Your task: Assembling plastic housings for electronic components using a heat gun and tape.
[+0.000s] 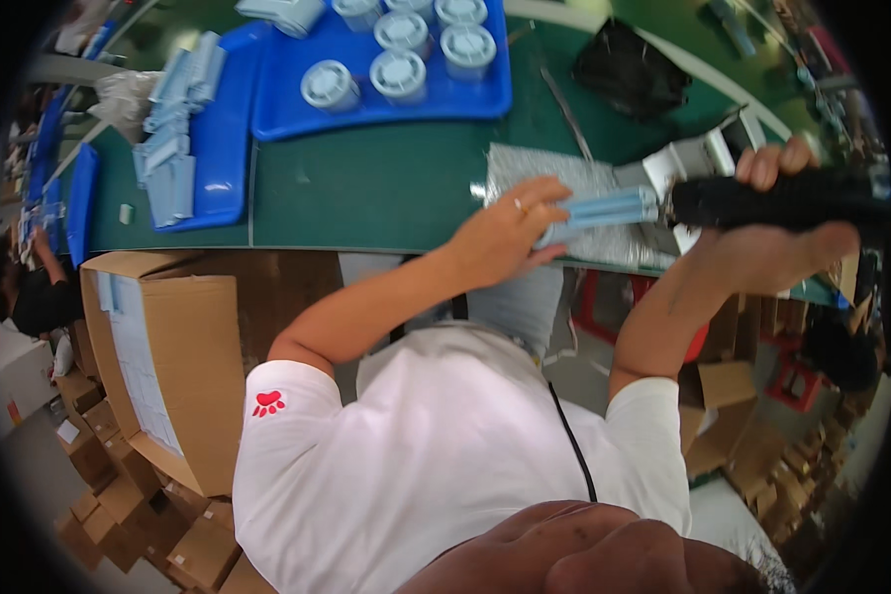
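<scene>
My left hand [513, 230], with a ring on one finger, is closed on a light blue plastic piece [614, 206] with long parallel ridges. The piece is held level above the near edge of the green table. My right hand [767, 252] wraps round a thick black elongated tool [772, 204], fingers over its far side. Its narrow end meets or nearly meets the right end of the blue piece; I cannot tell whether they touch. Beneath the blue piece lies a sheet of clear bubble wrap [540, 163].
A blue tray [366, 123] bears several round, pale-lidded containers [398, 74]. Another blue tray [223, 188] has light blue pieces [173, 148] piled along it. Black bag [632, 67] and white box [703, 153] sit to the right. A large cardboard carton [193, 366] stands left of me.
</scene>
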`<state>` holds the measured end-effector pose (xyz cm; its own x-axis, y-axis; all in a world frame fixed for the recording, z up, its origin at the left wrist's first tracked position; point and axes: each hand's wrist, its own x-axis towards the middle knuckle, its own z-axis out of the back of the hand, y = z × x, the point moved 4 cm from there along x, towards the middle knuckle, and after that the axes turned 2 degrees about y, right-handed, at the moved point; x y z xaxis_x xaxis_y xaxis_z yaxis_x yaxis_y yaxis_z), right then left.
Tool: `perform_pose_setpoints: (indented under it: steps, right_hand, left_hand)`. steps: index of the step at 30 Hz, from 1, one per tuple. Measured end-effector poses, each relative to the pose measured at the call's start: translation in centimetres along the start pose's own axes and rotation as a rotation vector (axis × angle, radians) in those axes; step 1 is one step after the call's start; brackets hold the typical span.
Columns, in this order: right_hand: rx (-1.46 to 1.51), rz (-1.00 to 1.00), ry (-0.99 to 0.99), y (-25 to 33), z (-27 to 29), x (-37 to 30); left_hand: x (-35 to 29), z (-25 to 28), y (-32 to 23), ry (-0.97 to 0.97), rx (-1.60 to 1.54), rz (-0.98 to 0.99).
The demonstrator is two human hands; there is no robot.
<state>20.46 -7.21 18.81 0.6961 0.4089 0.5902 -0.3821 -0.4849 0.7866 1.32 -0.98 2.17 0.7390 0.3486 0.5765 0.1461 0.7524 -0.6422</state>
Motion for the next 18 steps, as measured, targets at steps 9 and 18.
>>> perform_pose_setpoints:
  steps: [9,18]
  right_hand:
    - [0.815,0.083,0.409,0.5,0.7,-0.5]
    - [0.990,0.111,0.170,6.2,8.2,5.6]
  left_hand:
    - [0.2,0.4,-0.8,-0.015,0.027,-0.082]
    - [8.4,11.2,0.9,0.985,0.121,0.174]
